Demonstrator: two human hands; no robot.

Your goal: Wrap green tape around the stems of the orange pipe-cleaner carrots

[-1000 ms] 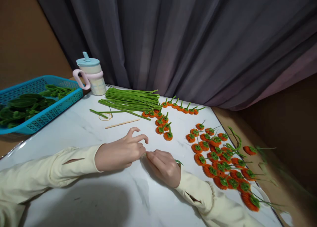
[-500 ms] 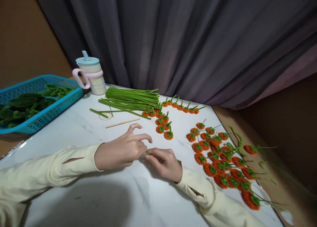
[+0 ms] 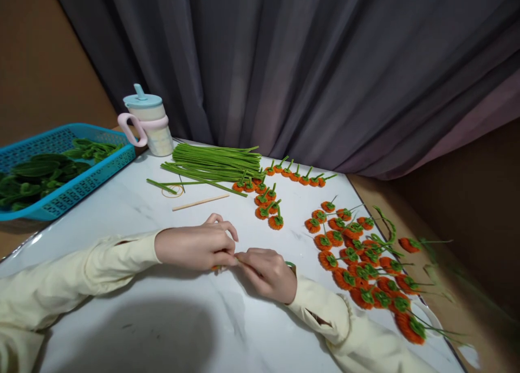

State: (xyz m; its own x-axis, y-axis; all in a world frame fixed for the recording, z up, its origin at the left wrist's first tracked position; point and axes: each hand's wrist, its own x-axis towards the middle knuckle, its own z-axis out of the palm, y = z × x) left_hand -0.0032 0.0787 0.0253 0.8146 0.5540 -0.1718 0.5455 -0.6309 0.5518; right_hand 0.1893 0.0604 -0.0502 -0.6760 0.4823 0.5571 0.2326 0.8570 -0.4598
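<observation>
My left hand (image 3: 201, 245) is closed, its thumb and fingertips pinched low over the table. Under its fingers peeks a bit of an orange pipe-cleaner persimmon (image 3: 218, 268), mostly hidden by the hand. My right hand (image 3: 268, 274) meets it from the right, thumb and forefinger pinched on a short green stem (image 3: 239, 258), of which only a small part shows. The fingertips of both hands nearly touch. Behind the right wrist shows a sliver of something green (image 3: 291, 264).
Ahead lie a bundle of green pipe cleaners (image 3: 215, 161), a wooden stick (image 3: 200, 203) and several finished persimmons (image 3: 275, 221). More persimmons with thin wires (image 3: 347, 278) cover the right side. At left are a blue basket (image 3: 93, 175) of green leaves and a lidded cup (image 3: 156, 137).
My left hand has turned and drawn slightly left and down, its raised fingers curling in. A bit of orange now shows beneath it. My right hand stays close to its place.
</observation>
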